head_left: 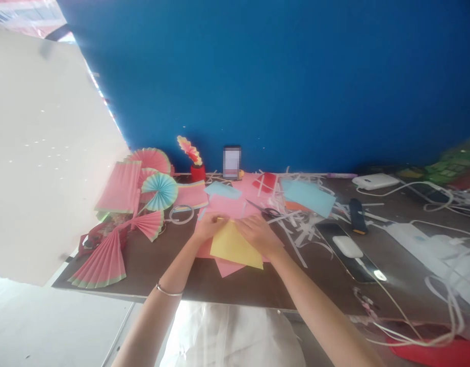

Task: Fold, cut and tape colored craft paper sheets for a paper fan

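Note:
A yellow sheet of paper [235, 247] lies over pink sheets [256, 196] at the middle of the table. My left hand [210, 227] is at its upper left edge, with bent fingers that touch the paper. My right hand [256, 232] rests on its upper right part, fingers stretched over the far edge. Whether the left fingertips pinch the paper is too small to tell. Scissors [271, 211] lie just beyond my right hand. Light blue sheets [223, 190] are behind my hands.
Folded pink paper fans [105, 262] and a blue rosette [159, 191] fill the left side. A phone [232, 162] stands at the back. White paper strips [304, 229], a dark phone [347, 255] and a power strip [418, 250] with cables lie on the right.

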### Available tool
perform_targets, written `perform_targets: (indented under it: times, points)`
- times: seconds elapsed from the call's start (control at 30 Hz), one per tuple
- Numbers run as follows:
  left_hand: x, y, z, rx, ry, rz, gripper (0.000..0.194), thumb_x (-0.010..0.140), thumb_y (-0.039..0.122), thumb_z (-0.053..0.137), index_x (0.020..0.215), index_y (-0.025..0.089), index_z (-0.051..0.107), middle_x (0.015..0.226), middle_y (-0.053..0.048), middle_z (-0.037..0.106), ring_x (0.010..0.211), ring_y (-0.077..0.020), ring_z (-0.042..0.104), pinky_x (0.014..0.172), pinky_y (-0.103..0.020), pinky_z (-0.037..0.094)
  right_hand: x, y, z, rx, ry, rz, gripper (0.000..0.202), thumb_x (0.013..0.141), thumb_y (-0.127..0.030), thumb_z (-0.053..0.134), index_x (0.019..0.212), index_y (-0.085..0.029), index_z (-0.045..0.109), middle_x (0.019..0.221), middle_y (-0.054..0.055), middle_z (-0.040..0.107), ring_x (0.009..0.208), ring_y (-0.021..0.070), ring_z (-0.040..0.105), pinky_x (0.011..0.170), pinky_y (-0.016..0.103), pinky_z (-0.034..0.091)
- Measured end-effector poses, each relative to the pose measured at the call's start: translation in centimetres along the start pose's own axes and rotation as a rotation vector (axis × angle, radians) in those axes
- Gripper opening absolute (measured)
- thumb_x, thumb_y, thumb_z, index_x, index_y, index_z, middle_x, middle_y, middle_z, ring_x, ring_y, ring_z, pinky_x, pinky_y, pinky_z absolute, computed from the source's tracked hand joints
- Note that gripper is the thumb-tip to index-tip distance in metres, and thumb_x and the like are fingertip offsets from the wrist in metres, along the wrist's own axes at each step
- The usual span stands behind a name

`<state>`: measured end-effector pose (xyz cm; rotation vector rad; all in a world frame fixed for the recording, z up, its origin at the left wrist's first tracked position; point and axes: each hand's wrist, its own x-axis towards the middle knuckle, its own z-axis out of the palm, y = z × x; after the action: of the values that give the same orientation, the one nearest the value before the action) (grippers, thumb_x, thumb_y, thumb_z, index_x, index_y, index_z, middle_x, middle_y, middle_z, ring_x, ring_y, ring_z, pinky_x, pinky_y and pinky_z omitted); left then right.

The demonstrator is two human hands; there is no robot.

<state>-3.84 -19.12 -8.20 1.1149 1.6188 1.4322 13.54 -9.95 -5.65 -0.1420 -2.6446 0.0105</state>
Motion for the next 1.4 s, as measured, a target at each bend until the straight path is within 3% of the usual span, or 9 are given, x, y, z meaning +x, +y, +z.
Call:
perform_targets:
  times: [0.17,0.43,0.97,1.23,1.4]
  points:
    - [-0.1,0.1,-0.2,0.104,-0.037,0.093,0.025,0.077,0.036,0.058,0.092,0.018,0.069,0.092,-0.007,0.069,0.08,-0.0175,0.063,0.066,-0.026,0.047,0.2,0.0,0.5,0.269,0.057,0.263,0.028,0.092,-0.03,0.041,0.094,-0.025,0.068,0.09,0.003,0.071,0.084,0.0206,0.062,0.08,0.037,0.041]
    - [-0.2,0.3,-0.3,0.135,-0.059,0.161,0.024,0.078,0.034,0.057,0.094,0.018,0.066,0.094,-0.007,0.068,0.081,-0.0173,0.062,0.067,-0.026,0.047,1.0,-0.3,-0.5,0.608,-0.009,0.537,0.018,0.083,-0.033,0.052,0.082,-0.023,0.068,0.088,0.002,0.069,0.079,0.0181,0.062,0.072,0.031,0.046]
    - [-0.1,0.9,-0.8,0.092,-0.008,0.073,0.025,0.074,0.037,0.063,0.086,0.017,0.071,0.09,-0.008,0.071,0.081,-0.019,0.064,0.068,-0.027,0.048,1.0,0.3,-1.5,0.7,-0.085,0.714,0.021,0.077,-0.035,0.055,0.07,-0.021,0.068,0.078,0.001,0.07,0.072,0.0179,0.06,0.063,0.028,0.042]
    - [0.1,0.3,-1.6,0.026,0.055,0.026,0.033,0.065,0.041,0.071,0.085,0.015,0.073,0.075,-0.006,0.07,0.067,-0.0163,0.061,0.06,-0.026,0.046,0.9,0.8,-1.4,0.634,-0.071,0.664,0.025,0.077,-0.036,0.054,0.062,-0.02,0.065,0.071,0.002,0.069,0.065,0.0174,0.058,0.057,0.027,0.04]
    - [0.4,0.0,-2.1,-0.025,0.087,0.013,0.035,0.062,0.043,0.072,0.081,0.014,0.073,0.073,-0.006,0.07,0.065,-0.0157,0.061,0.059,-0.026,0.045,0.5,1.7,-1.6,0.632,-0.064,0.617,0.023,0.078,-0.036,0.054,0.066,-0.02,0.067,0.073,0.002,0.07,0.068,0.0182,0.06,0.063,0.028,0.042]
